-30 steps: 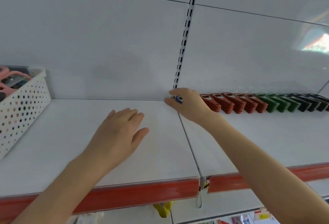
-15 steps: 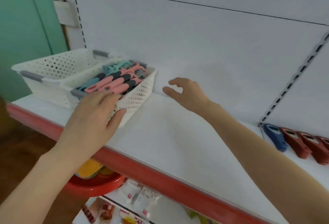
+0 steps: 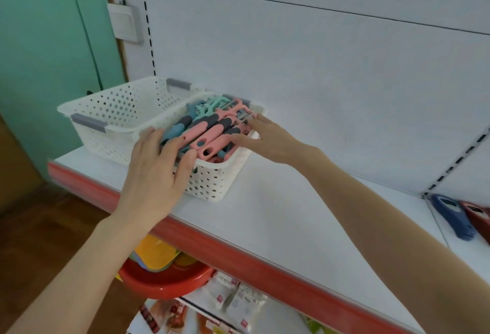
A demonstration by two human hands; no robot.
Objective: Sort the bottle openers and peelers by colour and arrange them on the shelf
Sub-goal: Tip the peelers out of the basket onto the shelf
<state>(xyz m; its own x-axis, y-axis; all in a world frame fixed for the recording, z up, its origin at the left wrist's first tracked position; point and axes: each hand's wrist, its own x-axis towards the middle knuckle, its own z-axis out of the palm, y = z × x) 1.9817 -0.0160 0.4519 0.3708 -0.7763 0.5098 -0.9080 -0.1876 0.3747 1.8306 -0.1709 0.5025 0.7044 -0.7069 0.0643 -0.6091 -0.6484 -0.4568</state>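
A white perforated basket (image 3: 212,182) on the white shelf (image 3: 278,217) holds several peelers (image 3: 209,132) with pink, teal and blue handles and dark grips. My left hand (image 3: 156,171) lies over the basket's near rim, fingers straight and touching the handle ends. My right hand (image 3: 262,136) reaches in from the right, fingertips on the pink peelers by the far rim. At the far right a blue bottle opener (image 3: 450,217) lies beside a red bottle opener (image 3: 477,214).
A second, empty white basket (image 3: 106,110) stands just left of the full one. The shelf has a red front strip (image 3: 238,251). Below it sit a red bowl (image 3: 164,280) and packaged goods. A green door (image 3: 45,55) is at the left.
The view swung left from the opener row to the baskets. Both hands moved to the basket of peelers; the right hand left the blue opener at the row's end.
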